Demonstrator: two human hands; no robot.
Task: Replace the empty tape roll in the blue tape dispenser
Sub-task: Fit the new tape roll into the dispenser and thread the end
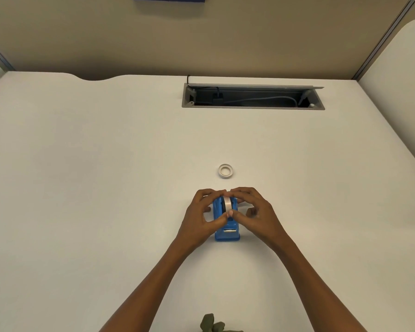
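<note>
The blue tape dispenser stands on the white desk, its cutter end toward me. A pale tape roll sits upright in its slot. My left hand grips the roll from the left, thumb at the front and fingers over the top. My right hand grips it from the right in the same way, and both thumbs meet at the roll's near edge. A second white roll lies flat on the desk just beyond the dispenser. Which roll is the empty one I cannot tell.
An open cable hatch with a plug and cables is set into the desk at the back. Partition walls stand behind and at the right. A bit of green cloth shows at the bottom edge.
</note>
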